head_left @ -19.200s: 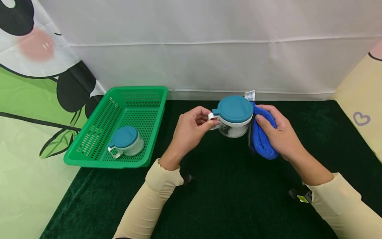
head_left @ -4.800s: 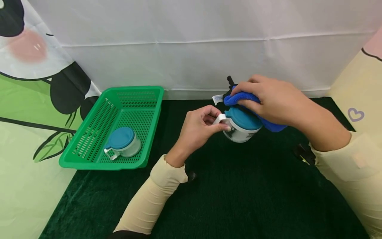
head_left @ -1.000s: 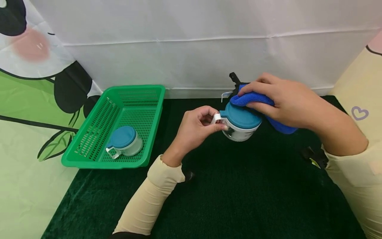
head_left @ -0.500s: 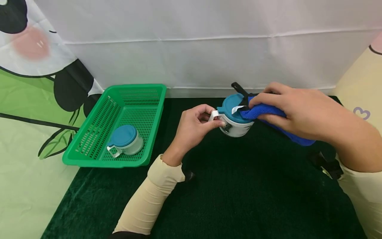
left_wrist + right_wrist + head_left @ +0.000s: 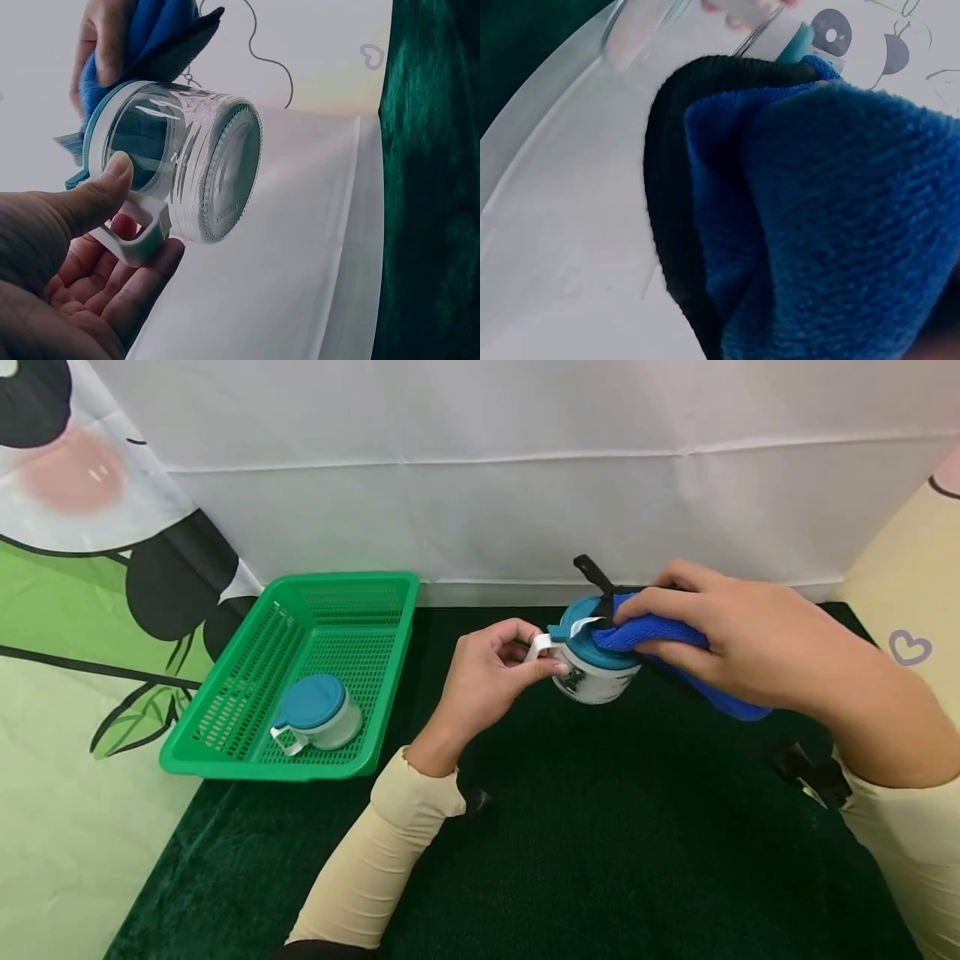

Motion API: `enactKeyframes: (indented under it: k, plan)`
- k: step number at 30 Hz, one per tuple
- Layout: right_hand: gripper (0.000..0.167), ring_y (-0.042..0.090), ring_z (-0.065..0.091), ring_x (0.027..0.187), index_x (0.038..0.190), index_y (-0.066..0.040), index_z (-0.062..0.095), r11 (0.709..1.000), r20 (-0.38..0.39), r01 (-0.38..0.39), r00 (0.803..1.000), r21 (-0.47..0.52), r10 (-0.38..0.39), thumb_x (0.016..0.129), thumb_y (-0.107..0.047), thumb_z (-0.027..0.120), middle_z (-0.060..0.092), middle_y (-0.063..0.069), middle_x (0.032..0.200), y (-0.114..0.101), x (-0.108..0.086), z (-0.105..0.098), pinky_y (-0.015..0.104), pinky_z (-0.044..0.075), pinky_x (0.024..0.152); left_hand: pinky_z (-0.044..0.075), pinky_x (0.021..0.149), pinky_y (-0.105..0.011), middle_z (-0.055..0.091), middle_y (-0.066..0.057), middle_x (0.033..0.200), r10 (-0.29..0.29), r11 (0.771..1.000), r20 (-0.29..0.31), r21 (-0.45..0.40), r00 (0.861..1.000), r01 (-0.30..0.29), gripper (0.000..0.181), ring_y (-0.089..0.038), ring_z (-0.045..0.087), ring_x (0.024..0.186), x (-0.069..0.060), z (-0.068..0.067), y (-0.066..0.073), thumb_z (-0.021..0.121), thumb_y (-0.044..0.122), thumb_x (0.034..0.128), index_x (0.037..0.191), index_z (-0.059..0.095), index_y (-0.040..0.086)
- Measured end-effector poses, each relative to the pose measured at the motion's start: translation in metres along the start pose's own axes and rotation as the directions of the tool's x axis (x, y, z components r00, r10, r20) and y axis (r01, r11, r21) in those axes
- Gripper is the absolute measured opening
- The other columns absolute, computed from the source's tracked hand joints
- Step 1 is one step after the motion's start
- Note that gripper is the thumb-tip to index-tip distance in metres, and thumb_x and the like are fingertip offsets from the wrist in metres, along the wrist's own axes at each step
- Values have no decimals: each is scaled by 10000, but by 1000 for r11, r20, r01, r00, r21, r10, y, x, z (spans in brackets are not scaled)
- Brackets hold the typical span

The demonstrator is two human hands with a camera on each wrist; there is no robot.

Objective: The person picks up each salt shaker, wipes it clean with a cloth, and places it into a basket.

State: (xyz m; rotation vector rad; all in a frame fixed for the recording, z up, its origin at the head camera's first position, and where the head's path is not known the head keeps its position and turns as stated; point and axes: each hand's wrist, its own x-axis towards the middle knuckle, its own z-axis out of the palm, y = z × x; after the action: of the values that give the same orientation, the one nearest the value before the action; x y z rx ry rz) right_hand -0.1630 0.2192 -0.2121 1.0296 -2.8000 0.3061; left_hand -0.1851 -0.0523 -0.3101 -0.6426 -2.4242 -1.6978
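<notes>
My left hand (image 5: 495, 681) pinches the white handle of a clear glass seasoning jar (image 5: 592, 685) with a teal lid, held up above the dark cloth. In the left wrist view the jar (image 5: 180, 161) lies tilted, its ridged base turned to the camera and its handle between thumb and fingers. My right hand (image 5: 750, 631) grips a folded blue towel (image 5: 652, 631) with black edging and a white tag. The towel lies against the lid and covers its right part. In the right wrist view the towel (image 5: 840, 210) hides most of the right hand.
A green plastic basket (image 5: 397, 685) stands at the left on the dark green cloth (image 5: 585, 843). Inside it sits a second seasoning jar (image 5: 318, 714) with a blue lid, its handle toward the lower left. A white backdrop (image 5: 487, 518) rises behind the table.
Since about a second ago, the jar has shifted slightly left and the towel has moved from the lid's far edge down over its right part. Earlier, the towel was against the jar's side.
</notes>
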Motion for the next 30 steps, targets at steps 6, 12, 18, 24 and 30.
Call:
enactKeyframes:
  k: [6, 12, 18, 24, 30]
  plan:
    - [346, 349, 661, 962, 1364, -258, 622, 1000, -29, -6, 1000, 3, 6, 1022, -262, 674, 572, 128, 1281, 10, 8, 6, 619, 566, 770, 578, 707, -314, 728, 5, 940, -11, 1000, 18, -5, 1000, 11, 184, -136, 676, 795, -2, 8, 0, 837, 179, 897, 989, 711, 81]
    - [315, 307, 678, 912, 1333, -268, 643, 1000, -53, 23, 998, -7, -24, 1020, -269, 679, 570, 100, 1247, -6, 10, 14, 564, 598, 733, 552, 665, -288, 736, 20, 913, -24, 1000, 13, 8, 1000, 23, 182, -113, 686, 784, -2, 14, -1, 842, 193, 893, 974, 713, 93]
    - [324, 225, 648, 843, 1293, -293, 670, 998, -82, 58, 995, 15, -57, 981, -242, 743, 576, 73, 1266, -24, -5, 19, 438, 596, 663, 549, 677, -291, 739, 16, 922, -44, 998, -22, 37, 999, 45, 166, -109, 692, 800, -1, 10, -2, 844, 173, 891, 963, 715, 96]
    - [505, 265, 648, 854, 1352, -306, 638, 995, -234, 87, 969, 45, -75, 902, -172, 824, 565, 122, 1313, -34, -21, 34, 432, 585, 616, 543, 678, -294, 734, -8, 907, -47, 999, -63, 15, 997, 48, 95, -125, 682, 799, 0, 5, -1, 797, 114, 926, 971, 722, 79]
    - [474, 349, 575, 1173, 1387, -188, 621, 943, -515, -13, 835, 333, 193, 945, -57, 734, 508, 169, 1377, -29, -21, 59, 562, 538, 940, 581, 738, -332, 709, -26, 965, -4, 997, -51, -73, 999, 1, 197, -160, 678, 842, 0, 4, 3, 842, 154, 891, 987, 693, 67]
